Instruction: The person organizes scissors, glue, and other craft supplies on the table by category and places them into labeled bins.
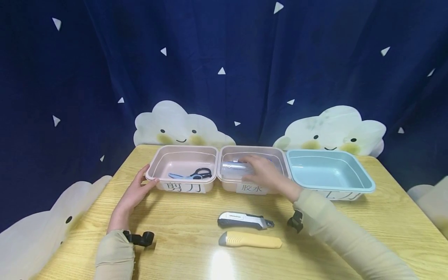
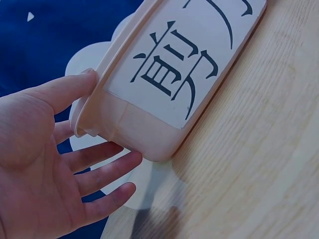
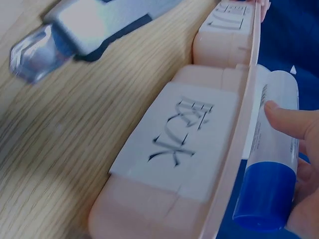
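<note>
My right hand is over the middle pink bin and grips a glue bottle, which has a translucent white body and a blue cap. In the head view the bottle lies crosswise inside the bin's outline, its cap end hidden by the hand. At the near left corner of the left pink bin, my left hand rests its thumb on the rim, the other fingers loosely extended along the outside. Scissors in light blue and black lie in that left bin.
A light blue bin stands at the right end of the row. Nearer on the wooden table lie a grey-and-black utility knife and a yellow one. Behind the bins hangs a dark blue curtain.
</note>
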Demonstrator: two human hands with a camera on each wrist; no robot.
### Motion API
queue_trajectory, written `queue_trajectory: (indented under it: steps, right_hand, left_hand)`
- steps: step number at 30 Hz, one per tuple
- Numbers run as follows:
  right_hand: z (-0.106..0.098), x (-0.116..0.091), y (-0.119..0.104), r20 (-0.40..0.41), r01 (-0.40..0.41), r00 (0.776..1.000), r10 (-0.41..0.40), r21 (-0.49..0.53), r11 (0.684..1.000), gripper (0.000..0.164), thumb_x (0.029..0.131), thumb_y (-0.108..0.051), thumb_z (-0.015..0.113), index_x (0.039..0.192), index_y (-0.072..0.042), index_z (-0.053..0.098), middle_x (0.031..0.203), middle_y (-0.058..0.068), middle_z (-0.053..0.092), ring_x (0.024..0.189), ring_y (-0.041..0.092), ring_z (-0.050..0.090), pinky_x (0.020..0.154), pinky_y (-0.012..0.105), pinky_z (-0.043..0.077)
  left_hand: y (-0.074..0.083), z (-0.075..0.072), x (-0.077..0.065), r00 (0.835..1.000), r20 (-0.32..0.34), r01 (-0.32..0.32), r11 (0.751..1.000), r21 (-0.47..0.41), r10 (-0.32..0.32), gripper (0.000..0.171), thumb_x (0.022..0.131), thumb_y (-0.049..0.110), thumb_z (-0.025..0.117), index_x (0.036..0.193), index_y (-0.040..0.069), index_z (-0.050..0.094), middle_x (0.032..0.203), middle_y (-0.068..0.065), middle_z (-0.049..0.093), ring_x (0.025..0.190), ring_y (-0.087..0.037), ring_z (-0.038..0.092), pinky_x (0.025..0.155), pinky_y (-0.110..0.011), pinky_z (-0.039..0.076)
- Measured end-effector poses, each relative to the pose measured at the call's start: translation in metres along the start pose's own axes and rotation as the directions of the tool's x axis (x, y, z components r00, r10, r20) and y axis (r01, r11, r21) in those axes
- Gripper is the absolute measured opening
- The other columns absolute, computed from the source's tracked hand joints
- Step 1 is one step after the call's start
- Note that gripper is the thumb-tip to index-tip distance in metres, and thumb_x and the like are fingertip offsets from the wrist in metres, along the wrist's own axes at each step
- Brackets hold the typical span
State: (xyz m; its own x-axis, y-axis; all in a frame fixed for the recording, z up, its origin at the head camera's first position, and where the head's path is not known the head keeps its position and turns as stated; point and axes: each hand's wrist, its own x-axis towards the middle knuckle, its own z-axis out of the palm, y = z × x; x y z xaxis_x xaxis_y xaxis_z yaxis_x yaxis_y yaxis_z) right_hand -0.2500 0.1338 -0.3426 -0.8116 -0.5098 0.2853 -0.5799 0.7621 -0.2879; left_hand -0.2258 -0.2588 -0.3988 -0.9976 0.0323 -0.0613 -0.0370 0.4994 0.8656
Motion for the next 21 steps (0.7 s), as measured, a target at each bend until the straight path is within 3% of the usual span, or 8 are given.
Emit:
queue_trajectory:
  steps: [8, 21]
  right_hand:
    - [0.003, -0.001, 0.022, -0.008, 0.013, 1.000, -0.013, -0.019, 1.000, 0.052, 0.075, -0.026, 0.073, 0.119, -0.004, 0.057, 0.118, 0.013, 0.060, 0.108, 0.031, 0.055, 0.094, 0.043, 0.040]
    - [0.016, 0.003, 0.049, 0.007, -0.081, 0.997, 0.081, -0.004, 0.997, 0.048, 0.075, -0.024, 0.074, 0.117, -0.005, 0.061, 0.114, 0.013, 0.063, 0.108, 0.032, 0.056, 0.094, 0.043, 0.041]
  left_hand:
    - [0.000, 0.000, 0.000, 1.000, -0.002, 0.000, 1.000, 0.003, 0.000, 0.077, 0.091, 0.038, 0.051, 0.148, 0.018, 0.003, 0.141, -0.026, 0.026, 0.125, -0.042, 0.027, 0.097, -0.060, 0.023]
    - [0.000, 0.000, 0.001, 1.000, -0.010, 0.004, 1.000, -0.009, -0.004, 0.075, 0.092, 0.035, 0.051, 0.148, 0.018, 0.004, 0.144, -0.025, 0.023, 0.128, -0.043, 0.023, 0.099, -0.062, 0.020]
